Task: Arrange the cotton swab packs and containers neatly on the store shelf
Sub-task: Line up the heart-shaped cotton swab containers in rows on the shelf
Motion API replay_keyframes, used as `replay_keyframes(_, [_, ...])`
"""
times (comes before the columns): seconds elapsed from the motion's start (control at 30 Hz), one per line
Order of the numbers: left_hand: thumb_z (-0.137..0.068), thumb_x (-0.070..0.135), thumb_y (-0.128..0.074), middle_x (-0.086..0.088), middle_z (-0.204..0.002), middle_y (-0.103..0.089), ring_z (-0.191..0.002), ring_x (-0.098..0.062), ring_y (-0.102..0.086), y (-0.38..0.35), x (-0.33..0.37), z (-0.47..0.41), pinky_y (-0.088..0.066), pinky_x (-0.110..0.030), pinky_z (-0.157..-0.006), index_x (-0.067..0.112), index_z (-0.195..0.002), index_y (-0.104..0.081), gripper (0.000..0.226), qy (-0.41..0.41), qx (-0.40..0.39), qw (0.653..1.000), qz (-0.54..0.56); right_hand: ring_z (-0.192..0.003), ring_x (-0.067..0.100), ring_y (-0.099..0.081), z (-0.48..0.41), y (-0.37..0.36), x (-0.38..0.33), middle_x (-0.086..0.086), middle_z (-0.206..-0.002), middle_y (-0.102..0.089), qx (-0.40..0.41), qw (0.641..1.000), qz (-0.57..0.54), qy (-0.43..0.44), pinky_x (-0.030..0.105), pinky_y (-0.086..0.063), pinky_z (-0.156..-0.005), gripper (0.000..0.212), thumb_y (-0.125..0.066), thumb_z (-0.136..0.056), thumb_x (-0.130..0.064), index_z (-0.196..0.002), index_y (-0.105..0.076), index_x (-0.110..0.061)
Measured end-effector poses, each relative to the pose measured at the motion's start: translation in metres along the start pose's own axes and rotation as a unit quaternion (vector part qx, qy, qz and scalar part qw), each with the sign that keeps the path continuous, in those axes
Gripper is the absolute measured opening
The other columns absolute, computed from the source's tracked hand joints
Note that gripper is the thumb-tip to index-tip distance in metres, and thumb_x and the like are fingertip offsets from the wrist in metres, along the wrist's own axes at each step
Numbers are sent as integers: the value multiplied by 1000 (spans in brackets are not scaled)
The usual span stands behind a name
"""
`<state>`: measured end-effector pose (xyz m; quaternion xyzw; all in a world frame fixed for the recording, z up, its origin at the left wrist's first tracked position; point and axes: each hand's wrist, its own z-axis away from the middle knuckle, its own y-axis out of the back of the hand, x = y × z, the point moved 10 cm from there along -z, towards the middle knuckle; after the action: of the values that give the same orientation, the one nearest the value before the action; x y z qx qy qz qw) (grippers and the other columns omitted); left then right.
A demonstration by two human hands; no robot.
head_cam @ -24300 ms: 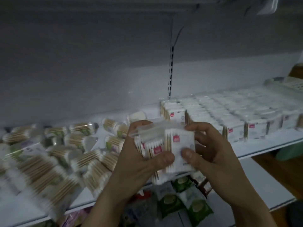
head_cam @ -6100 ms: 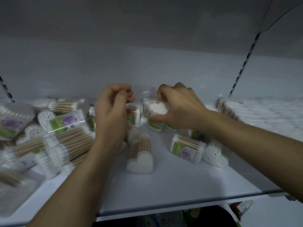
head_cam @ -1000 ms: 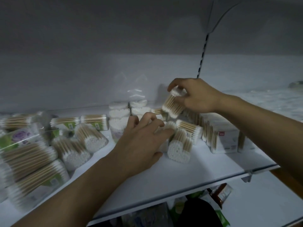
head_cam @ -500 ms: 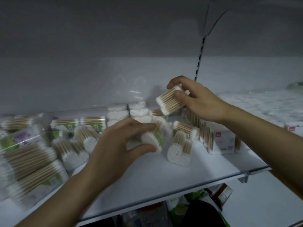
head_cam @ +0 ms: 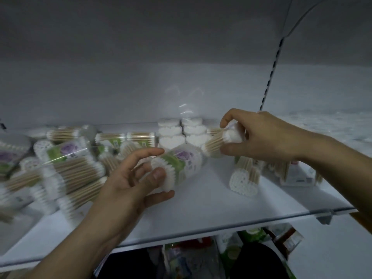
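Left hand (head_cam: 131,179) now grips green pack (head_cam: 182,163), right hand (head_cam: 261,135) lowers bundle (head_cam: 218,141)

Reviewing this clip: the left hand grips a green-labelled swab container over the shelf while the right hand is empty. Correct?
Not quite. In the head view the right hand is not empty: it grips a second swab container. The left hand does grip the green-labelled swab container over the shelf.

Left hand (head_cam: 128,184) grips a labelled container (head_cam: 185,162) (purple flower) — right hand (head_cam: 261,137) holds another pack (head_cam: 218,140).
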<state>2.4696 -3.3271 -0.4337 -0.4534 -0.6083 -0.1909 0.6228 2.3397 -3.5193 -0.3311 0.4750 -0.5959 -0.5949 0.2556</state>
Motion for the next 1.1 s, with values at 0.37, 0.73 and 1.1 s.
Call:
replay_keyframes(0.37, [-33,36,-106,-18,-109,-74,-88,-31,-75,-2,-19,4,-63,-39,-69,21,-84,-64,67,61,-12,988,144,-78,12,-63,-10,-11,-12,-7,-91,-64,-45,997,49,-47,34,-54,-66,53,-61,-67,-73,-103,-52,-35])
replay_keyframes(0.73, [-70,12,-70,5,-105,-74,-92,-23,-71,-9,9,-8,-61,-51,-74,47,-124,-61,65,-76,-5,985,-155,-77,14,-62,2,-45,-14,-11,-81,-63,59,997,4,-48,37,-56,-70,60,-65,-62,-84,-84,-61,-28])
replay_keyframes(1.1, [-75,19,-79,6,-85,-60,-77,-16,-59,-19,20,-10,-52,-44,-64,40,-115,-41,58,-164,39,853,-493,-64,-1,-57,8,-40,-9,-14,-78,-66,81,997,-14,-6,30,-49,-62,59,-77,-65,-71,-106,-49,-39])
